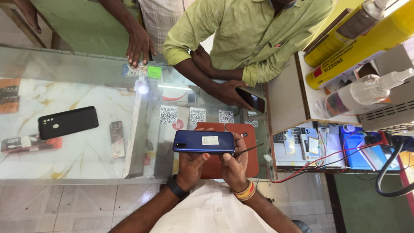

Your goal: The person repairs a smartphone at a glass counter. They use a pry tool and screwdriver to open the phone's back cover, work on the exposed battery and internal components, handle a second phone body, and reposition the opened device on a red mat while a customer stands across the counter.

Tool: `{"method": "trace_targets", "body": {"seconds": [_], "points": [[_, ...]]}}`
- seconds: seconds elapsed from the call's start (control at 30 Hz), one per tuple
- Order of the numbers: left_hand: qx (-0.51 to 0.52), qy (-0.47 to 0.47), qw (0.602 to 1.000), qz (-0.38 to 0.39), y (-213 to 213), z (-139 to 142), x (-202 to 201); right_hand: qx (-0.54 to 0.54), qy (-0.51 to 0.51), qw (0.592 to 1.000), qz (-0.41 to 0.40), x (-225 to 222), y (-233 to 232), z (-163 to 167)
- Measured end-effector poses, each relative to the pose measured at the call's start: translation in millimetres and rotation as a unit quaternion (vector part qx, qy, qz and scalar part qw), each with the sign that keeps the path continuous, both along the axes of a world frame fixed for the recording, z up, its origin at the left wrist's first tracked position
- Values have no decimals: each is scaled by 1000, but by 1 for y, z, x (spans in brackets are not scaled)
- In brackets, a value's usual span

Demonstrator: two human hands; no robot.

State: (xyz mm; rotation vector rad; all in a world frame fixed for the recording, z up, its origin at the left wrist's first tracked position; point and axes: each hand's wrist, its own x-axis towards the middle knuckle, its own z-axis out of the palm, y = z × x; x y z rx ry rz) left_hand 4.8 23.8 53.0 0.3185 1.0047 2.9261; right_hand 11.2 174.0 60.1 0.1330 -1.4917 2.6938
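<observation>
Left hand [191, 166] grips the blue phone [204, 142] back-up over the red mat [252, 162] on the glass surface [77, 164], right hand [235, 166] pinches a thin tool [249, 149] at its edge, so I'd keep it flat and pry gently.

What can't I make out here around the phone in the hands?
Head view only:
- Blue phone: back faces the camera, so its screen is hidden.
- Thin dark tool: its near end vanishes under the right hand.
- Left hand: fingertips hidden behind the phone.
- Second phone in the other person's hand: partly covered, too small to tell more.
</observation>
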Motion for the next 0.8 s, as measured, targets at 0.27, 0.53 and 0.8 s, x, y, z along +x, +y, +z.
{"method": "trace_targets", "body": {"seconds": [0.27,0.53,0.8], "points": [[3,7,1000,13,-13,-8,-4,180,69,980,43,-1,7,1],[5,-17,999,30,-27,-31,-6,329,37,943,-39,9,42,-29],[-24,-27,999,-17,-29,-38,2,368,83,926,-17,19,47,-34]]}}
